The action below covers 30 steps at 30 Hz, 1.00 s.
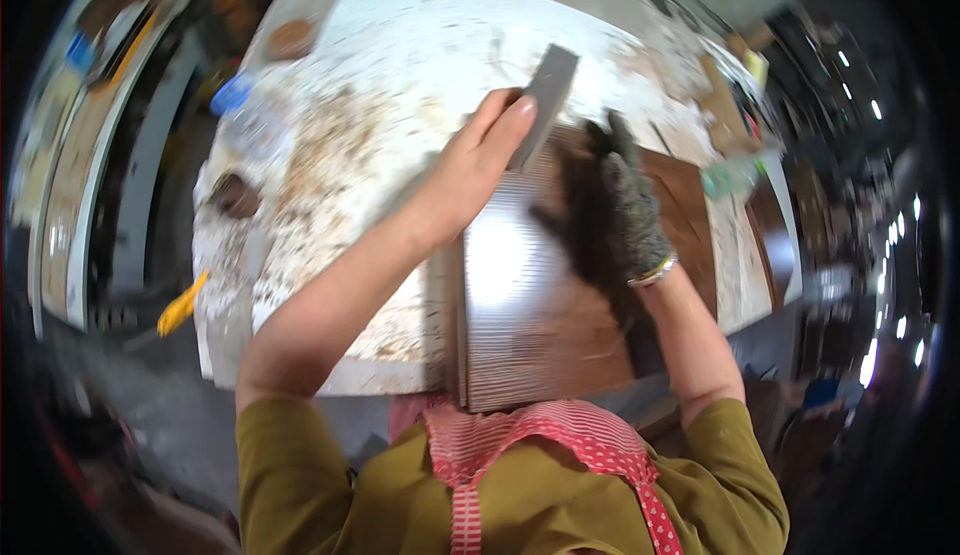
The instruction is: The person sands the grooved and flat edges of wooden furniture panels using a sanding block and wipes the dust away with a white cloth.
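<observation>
My bare left hand (487,160) is closed round a grey oblong block (549,90) that looks like a sanding block, held at the far left corner of a brown wooden panel (540,340). The panel has a glossy, finely ribbed face that catches the light. My right hand (632,200) wears a dark, worn glove and is turned on edge over the panel's right part, its fingers stretched away from me. A dark reflection or shadow lies beside it. Whether that hand touches the surface I cannot tell.
Paint stains cover the white worktable (370,75). At its left are a clear plastic bottle with a blue cap (232,95), a small round brown container (236,197) and a yellow-handled tool (183,303) at the edge. Greenish clear plastic (728,177) lies at the right.
</observation>
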Each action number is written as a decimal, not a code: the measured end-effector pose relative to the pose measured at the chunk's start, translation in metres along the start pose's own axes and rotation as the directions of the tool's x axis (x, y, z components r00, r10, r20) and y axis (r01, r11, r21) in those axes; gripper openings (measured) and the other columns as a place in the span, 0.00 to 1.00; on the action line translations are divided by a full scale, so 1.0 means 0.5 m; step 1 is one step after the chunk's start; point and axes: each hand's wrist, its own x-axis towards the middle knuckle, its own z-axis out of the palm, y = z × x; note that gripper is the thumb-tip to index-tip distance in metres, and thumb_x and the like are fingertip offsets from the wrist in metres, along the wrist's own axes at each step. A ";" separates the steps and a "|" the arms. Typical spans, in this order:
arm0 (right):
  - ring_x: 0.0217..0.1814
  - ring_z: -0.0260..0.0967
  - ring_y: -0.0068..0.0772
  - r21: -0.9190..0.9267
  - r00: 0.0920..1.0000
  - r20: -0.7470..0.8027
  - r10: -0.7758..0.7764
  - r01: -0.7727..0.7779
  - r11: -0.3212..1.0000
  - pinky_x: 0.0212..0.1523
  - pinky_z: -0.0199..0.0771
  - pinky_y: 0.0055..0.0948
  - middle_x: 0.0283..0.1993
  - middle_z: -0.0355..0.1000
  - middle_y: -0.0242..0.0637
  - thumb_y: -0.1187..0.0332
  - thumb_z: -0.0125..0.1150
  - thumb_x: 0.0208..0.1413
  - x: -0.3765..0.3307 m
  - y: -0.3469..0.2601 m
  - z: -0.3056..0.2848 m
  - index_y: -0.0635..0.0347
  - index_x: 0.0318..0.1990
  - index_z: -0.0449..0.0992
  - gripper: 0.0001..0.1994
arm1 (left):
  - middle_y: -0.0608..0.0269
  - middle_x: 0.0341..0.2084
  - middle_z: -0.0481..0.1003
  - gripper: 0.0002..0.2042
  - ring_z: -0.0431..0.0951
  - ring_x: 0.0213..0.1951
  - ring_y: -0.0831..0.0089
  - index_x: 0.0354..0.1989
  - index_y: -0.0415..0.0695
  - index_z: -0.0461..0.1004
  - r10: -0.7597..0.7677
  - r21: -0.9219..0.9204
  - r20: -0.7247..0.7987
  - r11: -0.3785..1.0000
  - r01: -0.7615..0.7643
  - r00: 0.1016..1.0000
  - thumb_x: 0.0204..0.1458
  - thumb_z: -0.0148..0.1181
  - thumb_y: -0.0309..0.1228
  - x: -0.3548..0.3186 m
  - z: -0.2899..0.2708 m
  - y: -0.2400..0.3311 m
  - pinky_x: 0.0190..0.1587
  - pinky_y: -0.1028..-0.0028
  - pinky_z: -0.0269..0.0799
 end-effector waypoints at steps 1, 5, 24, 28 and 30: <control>0.67 0.58 0.44 -0.110 0.994 0.093 -0.053 0.063 0.992 0.68 0.56 0.38 0.64 0.61 0.49 0.60 0.65 0.55 -0.013 -0.014 0.004 0.64 0.66 0.56 0.35 | 0.49 0.49 0.73 0.26 0.69 0.53 0.67 0.59 0.36 0.62 0.014 0.091 -0.031 0.996 -0.011 0.999 0.65 0.44 0.48 0.002 0.052 0.001 0.57 0.68 0.63; 0.67 0.54 0.29 -0.025 0.993 0.092 -0.079 0.081 0.996 0.65 0.59 0.29 0.68 0.55 0.40 0.62 0.61 0.59 -0.055 -0.059 -0.077 0.60 0.73 0.43 0.40 | 0.43 0.60 0.62 0.26 0.64 0.62 0.53 0.63 0.39 0.59 0.034 0.190 0.200 0.979 -0.073 0.979 0.64 0.48 0.45 -0.002 0.200 -0.008 0.63 0.62 0.58; 0.42 0.75 0.45 -0.814 0.817 0.548 0.177 0.472 0.339 0.46 0.77 0.35 0.42 0.75 0.53 0.58 0.50 0.64 0.194 0.001 -0.794 0.63 0.62 0.65 0.24 | 0.50 0.71 0.49 0.33 0.46 0.70 0.44 0.69 0.52 0.58 -0.300 0.933 0.340 -0.011 -0.359 0.891 0.54 0.57 0.47 0.047 0.481 -0.142 0.66 0.45 0.44; 0.30 0.76 0.36 -0.704 0.968 0.227 0.108 0.087 0.705 0.31 0.78 0.37 0.32 0.73 0.45 0.66 0.47 0.62 0.218 -0.033 -0.788 0.60 0.65 0.61 0.23 | 0.48 0.70 0.48 0.34 0.45 0.70 0.43 0.68 0.47 0.58 -0.339 0.929 0.335 -0.037 -0.368 0.879 0.54 0.54 0.50 0.050 0.489 -0.143 0.67 0.47 0.44; 0.28 0.75 0.39 -0.722 0.903 0.422 -0.080 0.388 0.573 0.32 0.77 0.39 0.32 0.73 0.48 0.62 0.45 0.64 0.239 -0.008 -0.773 0.60 0.60 0.63 0.20 | 0.47 0.70 0.48 0.34 0.45 0.70 0.42 0.68 0.45 0.58 -0.347 0.929 0.331 -0.042 -0.367 0.877 0.56 0.51 0.51 0.053 0.494 -0.142 0.67 0.47 0.44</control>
